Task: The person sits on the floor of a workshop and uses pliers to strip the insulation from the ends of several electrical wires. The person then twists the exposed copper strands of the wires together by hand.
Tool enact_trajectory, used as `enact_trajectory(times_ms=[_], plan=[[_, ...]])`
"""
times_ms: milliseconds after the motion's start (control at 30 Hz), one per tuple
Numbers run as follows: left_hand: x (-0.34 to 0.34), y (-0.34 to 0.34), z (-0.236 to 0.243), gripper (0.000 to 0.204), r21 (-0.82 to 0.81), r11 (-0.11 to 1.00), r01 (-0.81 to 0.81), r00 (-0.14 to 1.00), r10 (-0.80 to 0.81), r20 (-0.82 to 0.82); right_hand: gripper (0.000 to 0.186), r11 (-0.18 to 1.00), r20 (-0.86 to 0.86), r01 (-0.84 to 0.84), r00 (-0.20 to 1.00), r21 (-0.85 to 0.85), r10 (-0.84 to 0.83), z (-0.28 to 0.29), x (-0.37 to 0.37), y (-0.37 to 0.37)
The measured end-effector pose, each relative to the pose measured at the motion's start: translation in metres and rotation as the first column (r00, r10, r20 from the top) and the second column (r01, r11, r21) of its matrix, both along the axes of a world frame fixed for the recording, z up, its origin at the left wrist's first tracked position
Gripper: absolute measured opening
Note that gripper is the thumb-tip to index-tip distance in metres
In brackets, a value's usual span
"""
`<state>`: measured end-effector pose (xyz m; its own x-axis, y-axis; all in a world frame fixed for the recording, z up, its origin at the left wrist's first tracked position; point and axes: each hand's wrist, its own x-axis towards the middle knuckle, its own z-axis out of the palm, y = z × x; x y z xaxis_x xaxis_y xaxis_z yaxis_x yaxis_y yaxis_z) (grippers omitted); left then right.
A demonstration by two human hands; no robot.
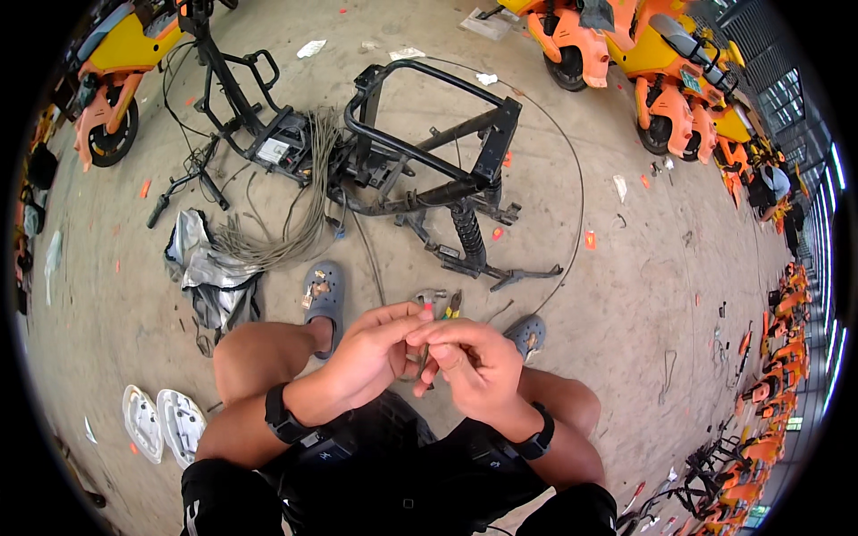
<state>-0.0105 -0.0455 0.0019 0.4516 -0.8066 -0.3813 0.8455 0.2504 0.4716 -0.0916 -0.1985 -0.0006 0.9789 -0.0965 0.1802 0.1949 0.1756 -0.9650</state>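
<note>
My left hand [375, 350] and my right hand [474, 362] meet in front of my lap, fingertips pinched together. Between them is a thin, dark, narrow piece [424, 359], mostly covered by the fingers; its kind cannot be made out. Just beyond my hands on the floor lie a metal-headed tool like a hammer [433, 294] and a pair of pliers with yellow-green handles [454, 303]. A long grey-brown cable bundle [308, 210] drapes over a black scooter frame [429, 192] and spreads on the floor. One strand [368, 255] runs from it toward my hands.
A silver-and-black cloth [201, 268] lies left of the cables. Two white molded shells [165, 424] are at the lower left. Handlebars [192, 179] rest beside the frame. Orange-yellow scooters [666, 76] line the edges, and paper scraps dot the concrete floor [626, 295].
</note>
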Motion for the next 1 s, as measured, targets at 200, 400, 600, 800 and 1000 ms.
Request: enact_trajectory(times_ms=[200, 400, 600, 800, 1000], plan=[[-0.004, -0.008, -0.001, 0.026, 0.182, 0.982, -0.053, 0.996, 0.038, 0.086, 0.015, 0.945, -0.222, -0.13, 0.954, 0.301, 0.201, -0.01, 0.016, -0.013], [-0.015, -0.015, -0.029, 0.024, 0.241, 0.939, -0.247, 0.924, 0.154, 0.35, 0.013, 0.95, -0.441, 0.048, 0.892, 0.308, 0.098, -0.005, 0.021, -0.001], [-0.024, -0.025, -0.028, 0.023, 0.204, 0.902, -0.381, 0.835, 0.241, 0.494, 0.016, 0.91, -0.545, 0.191, 0.837, 0.368, 0.044, 0.012, 0.02, 0.001], [-0.024, -0.024, -0.029, 0.024, 0.256, 0.876, -0.408, 0.826, 0.236, 0.511, 0.014, 0.87, -0.526, 0.213, 0.848, 0.445, 0.061, 0.005, 0.018, 0.001], [-0.024, -0.029, -0.03, 0.023, 0.25, 0.841, -0.48, 0.801, 0.303, 0.516, 0.012, 0.817, -0.526, 0.234, 0.845, 0.527, 0.098, 0.003, 0.019, -0.001]])
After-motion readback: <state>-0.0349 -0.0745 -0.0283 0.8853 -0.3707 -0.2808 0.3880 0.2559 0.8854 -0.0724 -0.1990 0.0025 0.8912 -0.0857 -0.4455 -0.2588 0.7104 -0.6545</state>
